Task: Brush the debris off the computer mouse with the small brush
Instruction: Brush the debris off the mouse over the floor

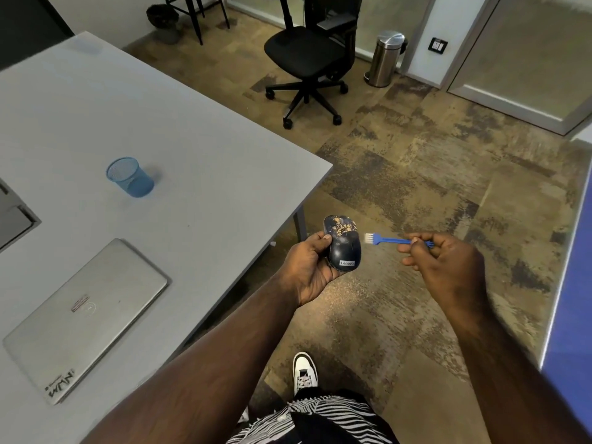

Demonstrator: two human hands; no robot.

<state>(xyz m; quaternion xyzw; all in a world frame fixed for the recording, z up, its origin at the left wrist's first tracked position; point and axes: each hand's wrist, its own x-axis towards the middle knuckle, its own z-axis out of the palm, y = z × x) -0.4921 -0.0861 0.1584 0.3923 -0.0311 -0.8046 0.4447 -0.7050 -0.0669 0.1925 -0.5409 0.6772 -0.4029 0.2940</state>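
One laptop (86,318); one blue cup (130,177) nearby

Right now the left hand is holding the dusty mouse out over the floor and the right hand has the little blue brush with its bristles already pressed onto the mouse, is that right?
Not quite. The head view shows the bristles of the blue brush stopping just short of the mouse, with a gap between them. The rest holds: the left hand holds the dusty mouse over the floor, and the right hand holds the brush.
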